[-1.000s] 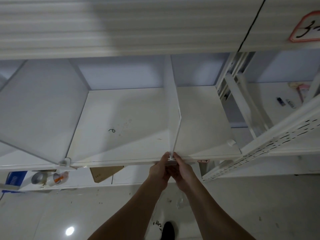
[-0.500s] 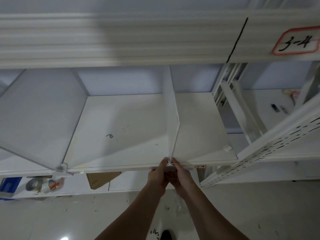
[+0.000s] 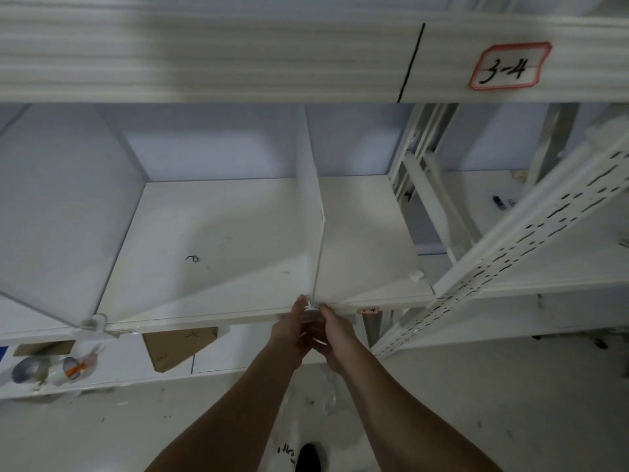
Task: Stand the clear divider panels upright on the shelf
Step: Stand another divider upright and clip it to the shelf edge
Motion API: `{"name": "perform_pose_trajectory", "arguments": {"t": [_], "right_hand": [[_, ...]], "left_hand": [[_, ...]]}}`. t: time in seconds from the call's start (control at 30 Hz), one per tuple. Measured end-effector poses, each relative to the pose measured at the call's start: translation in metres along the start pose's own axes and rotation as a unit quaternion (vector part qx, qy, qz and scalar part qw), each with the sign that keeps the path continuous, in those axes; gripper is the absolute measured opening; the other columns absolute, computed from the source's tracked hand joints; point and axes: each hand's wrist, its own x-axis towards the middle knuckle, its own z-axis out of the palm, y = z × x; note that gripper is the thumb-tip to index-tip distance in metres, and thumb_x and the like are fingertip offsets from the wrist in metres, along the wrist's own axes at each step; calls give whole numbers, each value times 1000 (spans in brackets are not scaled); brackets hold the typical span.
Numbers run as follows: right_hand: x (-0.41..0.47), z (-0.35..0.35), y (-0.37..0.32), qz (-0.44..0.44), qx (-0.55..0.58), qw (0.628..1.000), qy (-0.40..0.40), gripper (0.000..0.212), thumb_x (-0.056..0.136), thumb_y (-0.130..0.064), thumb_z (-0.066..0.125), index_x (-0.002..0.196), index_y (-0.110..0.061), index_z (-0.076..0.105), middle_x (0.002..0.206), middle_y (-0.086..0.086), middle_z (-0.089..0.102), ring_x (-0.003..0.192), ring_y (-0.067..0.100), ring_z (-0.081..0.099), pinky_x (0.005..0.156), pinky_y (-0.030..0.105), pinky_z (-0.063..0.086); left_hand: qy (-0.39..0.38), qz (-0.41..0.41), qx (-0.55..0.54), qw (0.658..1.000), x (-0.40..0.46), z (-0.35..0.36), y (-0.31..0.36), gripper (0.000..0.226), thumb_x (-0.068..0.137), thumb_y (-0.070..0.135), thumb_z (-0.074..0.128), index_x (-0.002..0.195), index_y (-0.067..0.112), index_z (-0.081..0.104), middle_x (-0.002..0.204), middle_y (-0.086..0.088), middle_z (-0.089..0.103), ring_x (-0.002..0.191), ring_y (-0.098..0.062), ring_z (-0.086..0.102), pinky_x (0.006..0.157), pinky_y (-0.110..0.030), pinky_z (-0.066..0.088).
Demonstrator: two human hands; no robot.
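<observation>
A clear divider panel stands upright near the middle of the white shelf, running from front edge to back wall. My left hand and my right hand meet at the panel's front foot, fingers pinched on the small white clip at the shelf's front lip. A second clear panel stands at the left, held by its own clip.
A small dark curl lies on the shelf. Another small clip sits at the shelf's right front corner. A perforated white upright slants on the right. Below are tape rolls and a cardboard piece. A label "3-4" is above.
Both hands stay on the clip at the panel's foot. Only the head view has tilted up slightly, showing more of the upper shelf edge.
</observation>
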Motion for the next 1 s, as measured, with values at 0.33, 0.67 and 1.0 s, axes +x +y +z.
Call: {"name": "perform_pose_trajectory", "arguments": {"t": [0.33, 0.67, 1.0], "right_hand": [[-60, -1, -21, -174, -316, 931, 55, 42, 95, -35, 59, 127, -8, 63, 117, 7, 71, 88, 17, 63, 74, 29, 49], [-102, 40, -69, -336, -407, 833, 166, 46, 103, -35, 49, 118, 6, 65, 120, 25, 70, 112, 39, 65, 89, 34, 50], [-74, 51, -52, -327, -367, 841, 227, 46, 105, -31, 43, 115, 5, 70, 112, 26, 73, 104, 40, 69, 99, 48, 54]], "left_hand": [[32, 12, 92, 995, -34, -2, 9, 22, 99, 30, 61, 92, 9, 65, 90, -15, 69, 81, -29, 64, 62, -33, 46], [12, 175, 307, 935, -80, -109, 59, 11, 90, 16, 58, 80, 11, 61, 85, -10, 59, 77, -22, 51, 67, -33, 37], [259, 268, 405, 835, -134, -304, 146, 16, 88, 27, 70, 90, 13, 62, 82, -3, 64, 80, -24, 60, 67, -31, 41]]}}
